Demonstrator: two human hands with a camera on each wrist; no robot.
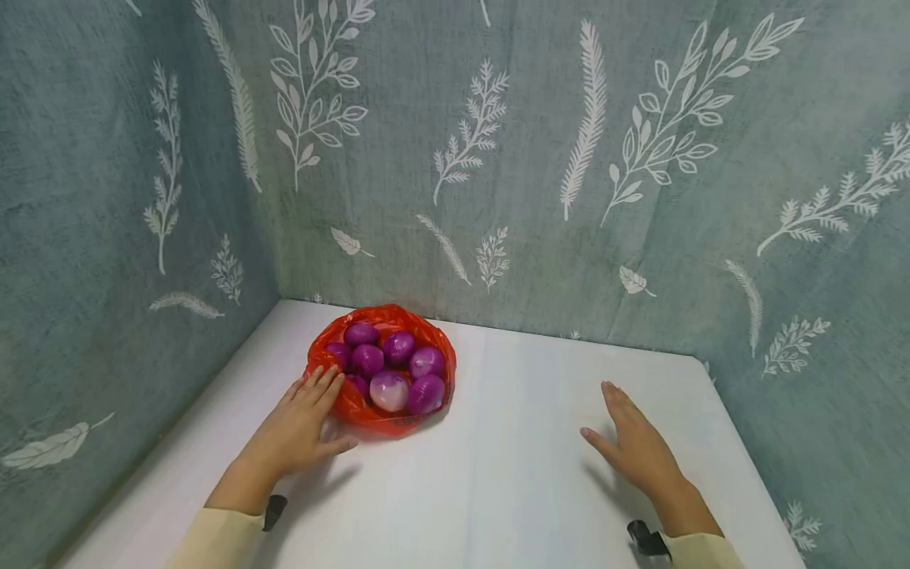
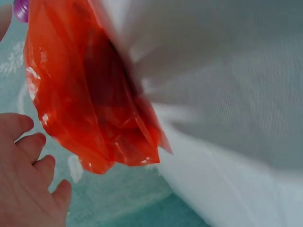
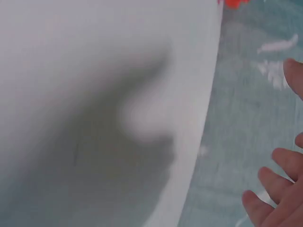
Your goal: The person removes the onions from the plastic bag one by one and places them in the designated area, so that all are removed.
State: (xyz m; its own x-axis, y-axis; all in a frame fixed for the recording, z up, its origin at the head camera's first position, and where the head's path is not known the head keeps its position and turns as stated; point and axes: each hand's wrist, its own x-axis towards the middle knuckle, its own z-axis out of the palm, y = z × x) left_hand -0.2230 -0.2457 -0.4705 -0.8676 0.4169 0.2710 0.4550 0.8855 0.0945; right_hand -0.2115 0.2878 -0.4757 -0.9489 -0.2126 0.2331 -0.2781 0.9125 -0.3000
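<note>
Several purple onions lie in a red plastic bag with its mouth spread wide, toward the back left of the table. My left hand is at the bag's near left side, fingers extended; in the head view its fingertips overlap the bag's edge, and whether they touch it I cannot tell. The left wrist view shows the bag's crinkled side beside the fingers. Over the right part of the table, my right hand is held with straight fingers and nothing in it, thumb apart.
A white table lies under both hands, and their shadows fall on it. Grey-green cloth with white leaf prints hangs behind the table and along its left and right sides. A dark band is on the right wrist.
</note>
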